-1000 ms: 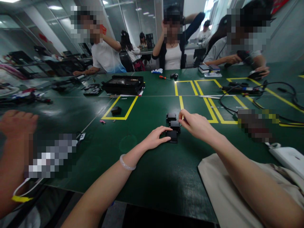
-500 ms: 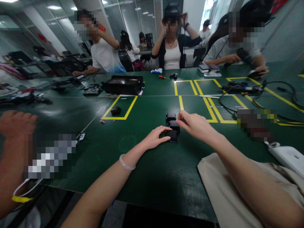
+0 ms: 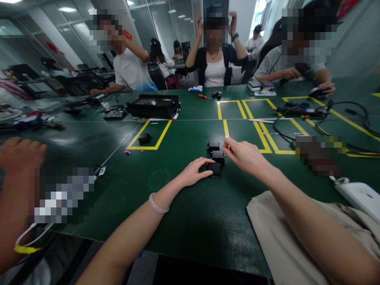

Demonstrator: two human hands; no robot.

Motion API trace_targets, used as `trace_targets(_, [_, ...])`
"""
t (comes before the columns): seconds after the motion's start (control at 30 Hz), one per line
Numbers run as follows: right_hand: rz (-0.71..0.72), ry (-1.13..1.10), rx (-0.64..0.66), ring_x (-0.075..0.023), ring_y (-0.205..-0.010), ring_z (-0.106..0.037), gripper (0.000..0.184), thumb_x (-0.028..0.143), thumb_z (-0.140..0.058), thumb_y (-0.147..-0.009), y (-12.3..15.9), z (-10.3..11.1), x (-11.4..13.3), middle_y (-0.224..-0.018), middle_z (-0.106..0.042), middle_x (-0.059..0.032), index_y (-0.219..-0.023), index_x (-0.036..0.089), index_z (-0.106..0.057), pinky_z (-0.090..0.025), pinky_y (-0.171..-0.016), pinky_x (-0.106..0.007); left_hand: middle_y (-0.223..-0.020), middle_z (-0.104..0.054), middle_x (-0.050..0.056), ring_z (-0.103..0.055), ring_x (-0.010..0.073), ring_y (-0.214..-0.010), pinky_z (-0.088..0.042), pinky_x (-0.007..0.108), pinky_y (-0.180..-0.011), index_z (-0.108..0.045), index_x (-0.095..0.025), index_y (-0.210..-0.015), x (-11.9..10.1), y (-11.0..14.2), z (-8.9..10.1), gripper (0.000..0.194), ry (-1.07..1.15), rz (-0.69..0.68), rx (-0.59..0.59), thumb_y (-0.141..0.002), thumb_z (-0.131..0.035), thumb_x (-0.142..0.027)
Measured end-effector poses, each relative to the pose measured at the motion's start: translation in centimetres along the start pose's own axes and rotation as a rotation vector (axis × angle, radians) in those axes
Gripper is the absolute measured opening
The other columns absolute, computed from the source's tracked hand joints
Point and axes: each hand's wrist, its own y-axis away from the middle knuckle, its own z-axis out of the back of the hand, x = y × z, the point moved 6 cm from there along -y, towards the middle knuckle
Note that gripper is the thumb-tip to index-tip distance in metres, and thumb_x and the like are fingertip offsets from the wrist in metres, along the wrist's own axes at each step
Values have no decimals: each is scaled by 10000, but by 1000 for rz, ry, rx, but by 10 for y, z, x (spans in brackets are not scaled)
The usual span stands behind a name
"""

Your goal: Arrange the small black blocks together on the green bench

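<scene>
Three small black boxy parts stand in a staggered row on the green table (image 3: 184, 213). My left hand (image 3: 193, 172) grips the nearest black block (image 3: 215, 169) from its left, thumb along the near side and fingertips at the far side. Just behind it sits the middle black block (image 3: 219, 155), with small metal-looking bits at its sides. The far black block (image 3: 213, 145) stands behind that one. At the right of the middle block, my right hand (image 3: 245, 155) is closed in a pinch; what its fingertips hold is too small to make out.
A black tray-like case (image 3: 152, 106) lies at the back left, near a lone black block (image 3: 144, 137) inside yellow tape. Cables (image 3: 280, 130) run along the right. A beige cloth (image 3: 261, 221) covers the front right corner. Another person's hand (image 3: 22, 154) is at far left. People sit opposite.
My left hand stays on the nearest block. My right fingertips dipped slightly toward the middle block, then drew back a little up and right. The person opposite raised both hands to their headgear.
</scene>
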Motion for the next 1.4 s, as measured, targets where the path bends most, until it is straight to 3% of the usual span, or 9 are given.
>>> trace_targets(0.13, [24,-59,-4,-180,-651,-574,199,341,-329,-951,1,2,2,-775,-650,-29,-1038,223,-463,-244,-517,-259,-1180,-572,49,-534,226,-1081,-433,323,-868,-526,-263,-1258,0,0,0,389,9,-2,-3,-897,-548,-406])
trace_targets(0.33, [7,-4,16,-192,-663,-580,225,395,-349,-944,0,0,0,-754,-648,-33,-962,233,-504,-239,-515,-263,-1191,-573,50,-534,233,-1088,-437,325,-862,-527,-265,-1260,1,-1,0,392,1,11,-1,-895,-549,-409])
trace_targets(0.5, [25,-64,13,-184,-662,-577,201,334,-343,-940,1,2,2,-794,-656,-32,-1063,232,-464,-253,-526,-262,-1171,-575,45,-542,221,-1066,-431,323,-872,-532,-263,-1253,0,-1,0,382,4,-8,-9,-898,-549,-404])
trace_targets(0.67, [11,-10,7,-200,-670,-588,248,423,-345,-944,0,2,0,-750,-646,-33,-944,231,-502,-236,-515,-260,-1154,-576,47,-547,213,-1040,-434,310,-845,-527,-258,-1255,-1,-1,0,381,-3,-13,-7,-904,-538,-407])
trace_targets(0.83, [14,-36,11,-192,-664,-585,207,341,-323,-951,0,1,0,-779,-653,-37,-1038,229,-474,-246,-525,-260,-1168,-573,55,-538,225,-1064,-433,323,-861,-530,-257,-1252,-2,-1,0,383,-1,-5,2,-900,-540,-408])
trace_targets(1.03, [-1,-38,11,-202,-684,-591,237,425,-351,-942,0,1,-1,-769,-649,-35,-971,232,-486,-241,-521,-257,-1171,-573,55,-540,225,-1061,-435,325,-863,-529,-259,-1256,-2,-1,0,391,3,-2,0,-898,-538,-415])
trace_targets(1.23, [-1,-58,-13,-195,-654,-583,205,334,-323,-943,1,2,0,-789,-655,-36,-1062,226,-451,-242,-519,-261,-1173,-574,57,-534,234,-1073,-434,333,-864,-534,-261,-1250,-2,-1,0,387,6,8,1,-893,-545,-409])
trace_targets(1.4, [-6,-41,4,-204,-682,-593,247,422,-332,-945,0,1,-1,-764,-650,-34,-967,232,-490,-239,-518,-257,-1160,-575,50,-541,225,-1054,-437,312,-830,-533,-262,-1250,-1,-1,0,387,11,0,-8,-894,-549,-413])
